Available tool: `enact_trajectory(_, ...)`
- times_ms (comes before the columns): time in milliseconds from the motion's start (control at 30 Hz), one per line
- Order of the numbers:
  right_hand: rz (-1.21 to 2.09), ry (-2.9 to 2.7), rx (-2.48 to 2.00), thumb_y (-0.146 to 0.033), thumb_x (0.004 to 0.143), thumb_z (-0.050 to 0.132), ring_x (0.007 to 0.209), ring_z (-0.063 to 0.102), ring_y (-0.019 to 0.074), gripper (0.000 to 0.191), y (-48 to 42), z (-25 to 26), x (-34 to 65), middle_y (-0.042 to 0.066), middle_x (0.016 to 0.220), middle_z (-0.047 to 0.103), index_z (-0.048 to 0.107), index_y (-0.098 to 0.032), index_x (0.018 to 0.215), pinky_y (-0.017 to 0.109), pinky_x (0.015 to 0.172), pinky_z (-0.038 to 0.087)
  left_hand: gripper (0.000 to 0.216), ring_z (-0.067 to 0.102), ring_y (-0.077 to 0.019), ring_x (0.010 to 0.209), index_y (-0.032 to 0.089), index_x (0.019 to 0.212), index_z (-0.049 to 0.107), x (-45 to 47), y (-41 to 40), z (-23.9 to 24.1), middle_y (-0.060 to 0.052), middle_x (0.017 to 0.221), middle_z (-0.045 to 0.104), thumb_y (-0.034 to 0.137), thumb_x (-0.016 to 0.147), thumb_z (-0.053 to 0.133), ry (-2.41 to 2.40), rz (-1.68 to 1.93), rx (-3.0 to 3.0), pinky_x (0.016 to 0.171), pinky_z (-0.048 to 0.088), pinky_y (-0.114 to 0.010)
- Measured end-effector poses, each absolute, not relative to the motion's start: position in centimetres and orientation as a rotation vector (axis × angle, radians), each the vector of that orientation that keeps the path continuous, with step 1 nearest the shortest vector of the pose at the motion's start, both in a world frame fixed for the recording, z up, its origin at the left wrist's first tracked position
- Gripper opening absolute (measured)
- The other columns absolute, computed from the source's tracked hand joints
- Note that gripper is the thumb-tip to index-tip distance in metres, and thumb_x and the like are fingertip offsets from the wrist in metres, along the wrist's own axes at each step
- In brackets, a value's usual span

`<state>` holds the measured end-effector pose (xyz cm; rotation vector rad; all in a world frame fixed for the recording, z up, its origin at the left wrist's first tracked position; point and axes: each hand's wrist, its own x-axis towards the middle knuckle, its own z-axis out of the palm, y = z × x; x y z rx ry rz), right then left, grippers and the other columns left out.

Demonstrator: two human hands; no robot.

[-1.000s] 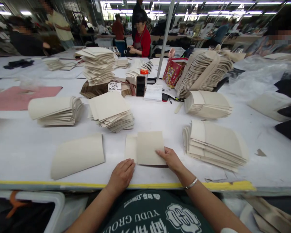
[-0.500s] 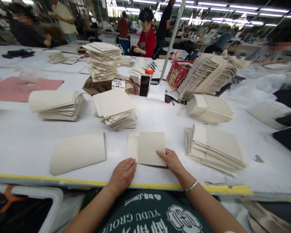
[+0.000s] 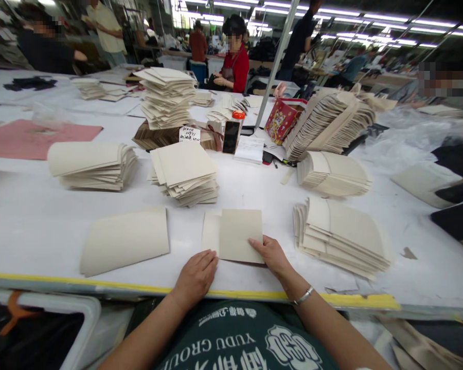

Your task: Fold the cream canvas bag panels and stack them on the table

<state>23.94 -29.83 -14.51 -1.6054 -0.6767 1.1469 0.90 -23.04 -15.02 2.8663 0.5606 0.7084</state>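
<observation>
The right hand (image 3: 270, 254) comes in from 5 o'clock, forearm slanting up and inward, a bracelet (image 3: 303, 295) at the wrist; it pinches the square panel (image 3: 239, 234) at its 4 o'clock edge, thumb on top and the other fingers out of sight beneath. The left hand (image 3: 197, 273) reaches in from 7 o'clock, palm down and unclenched, fingers together, their tips at the near edge of the pale piece (image 3: 211, 231) that shows at the panel's 9 o'clock side, partly under it. Panel and piece lie on the white table (image 3: 250, 280), close to its near edge. Taking the panel as centre, a curved sheet (image 3: 127, 241) lies at 9 o'clock, a folded pile (image 3: 90, 162) at 10 and a square stack (image 3: 183, 169) at 11. Toward 12 stand a phone (image 3: 230, 137) and, just right of it, a notepad (image 3: 249, 149); a metal pole (image 3: 275, 67) rises behind, toward 1. A banded stack (image 3: 343, 236) at 3 o'clock is the nearest obstacle to the right hand, with a smaller bundle (image 3: 334, 172) at 2.
</observation>
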Motion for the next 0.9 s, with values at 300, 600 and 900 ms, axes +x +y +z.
enact_trajectory(300,1.126,-0.689,-1.629,-0.045,0.066,0.059,0.073,0.061,0.0228,0.036,-29.91,-14.69,24.05,0.007,0.082,0.066,0.061,-0.014,0.085,0.034,0.067,0.048,0.028,0.051,-0.0211,0.101,0.014,0.104,0.056,0.82,-23.01,-15.19,-0.009,0.107,0.058,0.015,0.081,0.04,0.572,0.716,2.87,0.086,0.045,-0.035)
enact_trajectory(600,1.117,-0.699,-1.643,-0.045,0.066,0.059,0.073,0.061,0.022,0.037,-29.84,-14.84,24.14,0.007,0.082,0.066,0.06,-0.013,0.085,0.033,0.065,0.049,0.027,0.052,-0.0203,0.1,0.014,0.103,0.056,0.94,-23.08,-15.3,-0.009,0.104,0.059,0.016,0.081,0.04,0.59,0.763,2.866,0.085,0.046,-0.035)
enact_trajectory(900,1.092,-0.737,-1.672,-0.045,0.067,0.058,0.075,0.061,0.022,0.037,-29.8,-15.31,24.3,0.007,0.084,0.066,0.06,-0.013,0.086,0.033,0.068,0.049,0.025,0.053,-0.0199,0.098,0.012,0.1,0.057,1.01,-23.13,-15.02,-0.008,0.103,0.06,0.015,0.081,0.04,0.58,0.8,2.893,0.083,0.047,-0.034)
